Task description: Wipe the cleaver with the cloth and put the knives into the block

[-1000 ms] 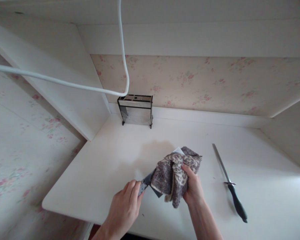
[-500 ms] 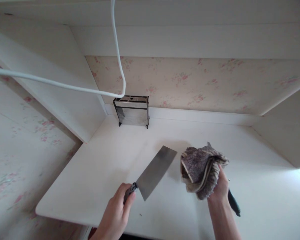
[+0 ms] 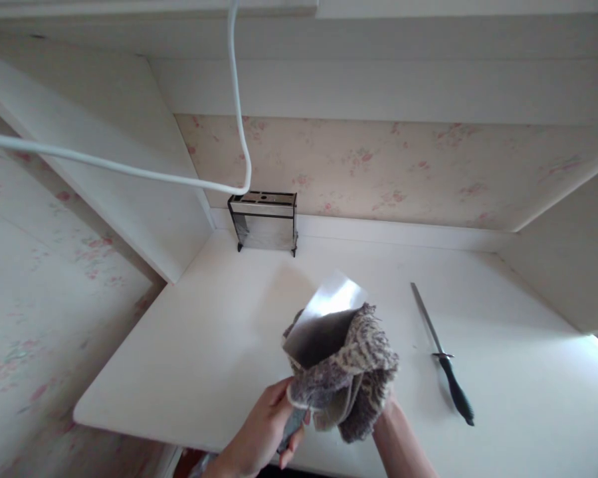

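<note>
Near the front of the white tabletop, my left hand (image 3: 266, 425) is closed around the dark handle of a cleaver (image 3: 323, 318). Its broad blade points up and away to the right, and light glints off its far part. A brown-and-cream towel (image 3: 359, 378) is bunched around the lower part of the blade, touching it. My right hand (image 3: 386, 418) grips the towel from below and the right; most of its fingers are hidden by the cloth. A honing steel (image 3: 441, 355) with a dark green handle lies on the table right of the towel.
At the back left of the white table (image 3: 179, 358) stands a narrow metal knife block (image 3: 264, 219) with black edges. A white cable (image 3: 239, 119) hangs in front of it. White panels (image 3: 90, 159) border the table left and right, with flowered wallpaper (image 3: 363, 166) behind.
My right hand has moved left with the towel, bringing it onto the cleaver blade. The cleaver has turned and shifted right. The honing steel is now in full view.
</note>
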